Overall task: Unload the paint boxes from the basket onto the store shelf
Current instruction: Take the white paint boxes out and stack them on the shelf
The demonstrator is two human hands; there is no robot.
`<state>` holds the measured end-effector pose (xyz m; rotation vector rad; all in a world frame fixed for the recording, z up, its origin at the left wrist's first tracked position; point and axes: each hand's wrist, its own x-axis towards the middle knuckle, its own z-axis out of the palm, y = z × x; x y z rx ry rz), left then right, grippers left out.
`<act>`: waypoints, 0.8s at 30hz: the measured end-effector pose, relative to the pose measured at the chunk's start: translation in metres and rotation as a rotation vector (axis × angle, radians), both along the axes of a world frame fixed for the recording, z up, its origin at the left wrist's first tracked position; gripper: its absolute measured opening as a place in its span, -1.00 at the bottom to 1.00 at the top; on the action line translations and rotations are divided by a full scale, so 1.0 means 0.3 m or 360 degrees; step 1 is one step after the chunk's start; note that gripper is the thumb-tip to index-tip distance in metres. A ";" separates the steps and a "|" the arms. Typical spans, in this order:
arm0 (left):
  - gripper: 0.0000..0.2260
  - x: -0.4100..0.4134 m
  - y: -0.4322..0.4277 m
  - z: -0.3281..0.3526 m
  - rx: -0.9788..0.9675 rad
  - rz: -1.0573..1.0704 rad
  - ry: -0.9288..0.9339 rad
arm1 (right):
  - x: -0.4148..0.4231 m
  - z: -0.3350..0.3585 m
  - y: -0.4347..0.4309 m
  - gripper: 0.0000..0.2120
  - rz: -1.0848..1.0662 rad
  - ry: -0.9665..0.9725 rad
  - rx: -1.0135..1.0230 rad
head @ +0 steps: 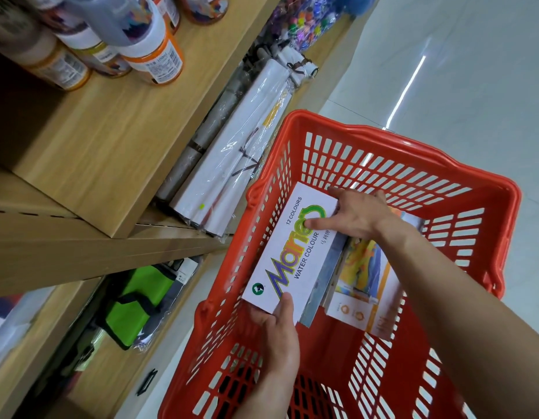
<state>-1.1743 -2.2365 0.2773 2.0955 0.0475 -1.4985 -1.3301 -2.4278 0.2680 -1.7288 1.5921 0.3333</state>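
A red plastic basket (437, 173) stands on the floor beside the wooden store shelf (111, 140). Inside it, a white water colour paint box (280, 255) is held at both ends. My left hand (281, 331) grips its near end, thumb on top. My right hand (355, 216) holds the far end, thumb pressed on the lid. Under and beside this box lie more paint boxes, one bluish (325, 279) and one orange and yellow (368, 285), partly hidden by my right forearm.
Paint jars with orange bands (153, 58) stand on the upper shelf board. White rolled paper in plastic wrap (232, 152) fills the shelf below, close to the basket's left rim. A green bag (141, 297) lies on the lowest shelf. Pale tiled floor (473, 86) spreads to the right.
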 end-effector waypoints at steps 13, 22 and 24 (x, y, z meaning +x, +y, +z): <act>-0.42 -0.036 0.009 0.054 -0.0210 0.0010 -0.0087 | 0.011 0.028 0.028 -0.29 -0.0045 -0.0003 -0.0112; -0.27 -0.020 0.082 0.186 -0.0337 -0.0110 -0.0158 | 0.009 0.177 0.110 -0.29 -0.0438 -0.0440 -0.0232; -0.30 -0.009 0.106 0.231 -0.0396 -0.0201 -0.0251 | -0.011 0.218 0.165 -0.30 -0.0541 -0.0513 -0.0309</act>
